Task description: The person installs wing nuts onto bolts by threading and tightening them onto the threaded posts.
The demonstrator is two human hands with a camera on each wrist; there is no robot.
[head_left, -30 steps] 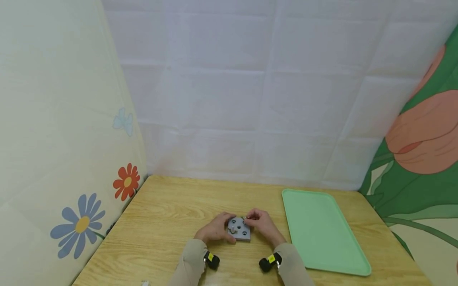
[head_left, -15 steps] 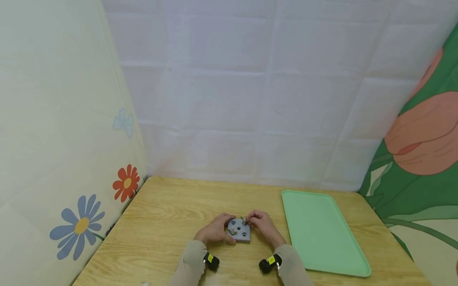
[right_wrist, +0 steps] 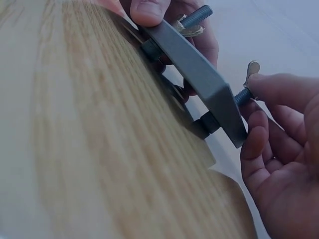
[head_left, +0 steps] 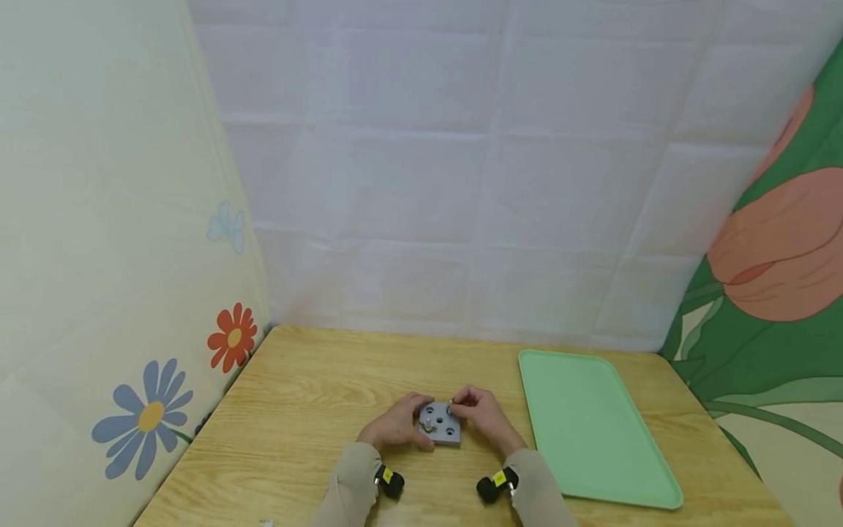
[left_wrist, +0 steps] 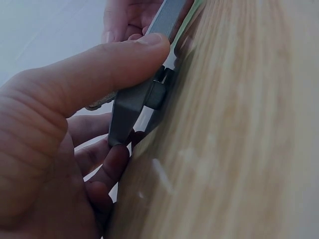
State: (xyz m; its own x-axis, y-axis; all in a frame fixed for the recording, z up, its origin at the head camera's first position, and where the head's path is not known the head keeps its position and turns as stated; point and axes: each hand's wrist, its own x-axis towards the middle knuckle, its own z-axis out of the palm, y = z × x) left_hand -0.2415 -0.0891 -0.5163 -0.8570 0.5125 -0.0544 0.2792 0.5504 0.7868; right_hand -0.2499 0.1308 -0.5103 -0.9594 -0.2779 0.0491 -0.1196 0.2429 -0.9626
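Observation:
A grey metal plate with several holes is held low over the wooden table, its underside propped on bolt heads. My left hand grips its left side, thumb along the near edge and fingers behind. At the far right corner, a threaded bolt sticks up through the plate with a wing nut near its top. My right hand pinches that wing nut between thumb and fingers. Near my left thumb, a second bolt carries another wing nut, seated low against the plate.
A light green tray lies on the table to the right of my hands. A small pale object shows at the bottom edge, left of my left sleeve. White and flower-patterned cloths surround the table.
Half a second ago my right fingers stood slightly off, showing the wing nut on the far right bolt; now they have closed over it again. My left hand and the plate have stayed put.

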